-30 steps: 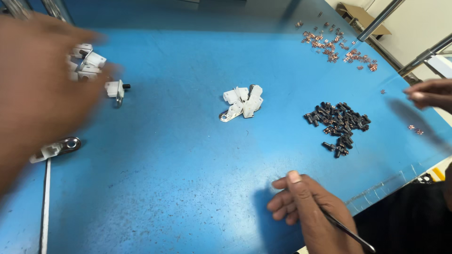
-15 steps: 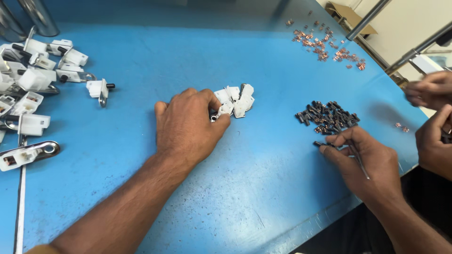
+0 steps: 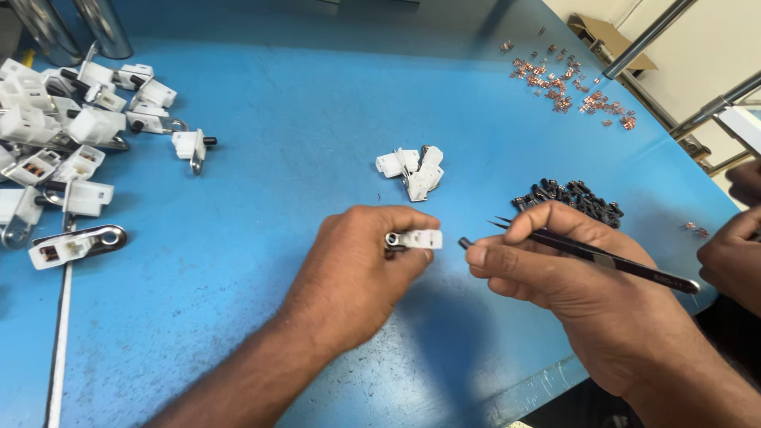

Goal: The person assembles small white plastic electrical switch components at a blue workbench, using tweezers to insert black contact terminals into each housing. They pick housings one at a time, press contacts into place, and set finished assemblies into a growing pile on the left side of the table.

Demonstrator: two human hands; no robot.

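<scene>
The left hand [image 3: 361, 273] pinches a small white plastic switch housing [image 3: 414, 238], blocky with a round metal eyelet, just above the smooth blue table [image 3: 261, 238]. The right hand [image 3: 575, 297], knuckles up, grips slim black tweezers [image 3: 590, 252] and a tiny dark cylindrical pin [image 3: 464, 243] at its fingertips, just right of the housing. Far of them lie more white housings [image 3: 414, 170]; glossy black pins [image 3: 571, 200] are heaped at right.
</scene>
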